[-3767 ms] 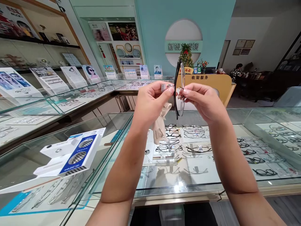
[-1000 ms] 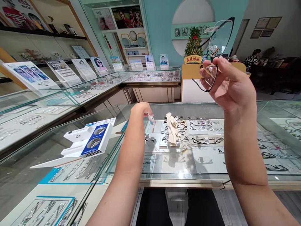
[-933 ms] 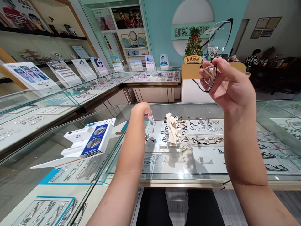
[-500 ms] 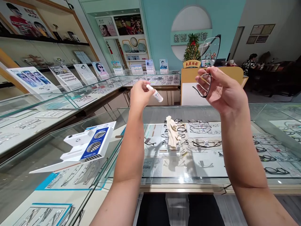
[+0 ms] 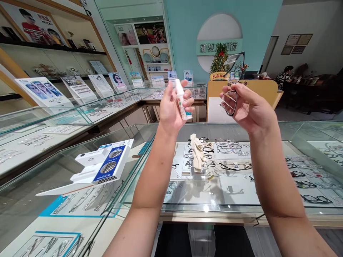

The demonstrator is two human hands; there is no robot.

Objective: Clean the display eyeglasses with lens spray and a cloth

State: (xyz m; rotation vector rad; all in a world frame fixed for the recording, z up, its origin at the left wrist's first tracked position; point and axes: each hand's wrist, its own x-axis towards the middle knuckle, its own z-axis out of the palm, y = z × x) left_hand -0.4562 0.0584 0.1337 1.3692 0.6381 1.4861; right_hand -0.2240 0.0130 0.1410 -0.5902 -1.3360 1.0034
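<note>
Left hand (image 5: 172, 110) held white bottle (image 5: 182, 103) against palm, fingers curled round it, narrow end up. Right hand (image 5: 255, 110) pinched glasses (image 5: 232, 102) between fingers, 1 lens above them, 1 below. Cloth (image 5: 197, 153) lay on glass worktop (image 5: 235, 204).

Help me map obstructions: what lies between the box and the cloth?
In the head view, mainly the left forearm: it crosses between the box and the cloth. Part of some dark glasses also shows, between forearm and cloth.
</note>
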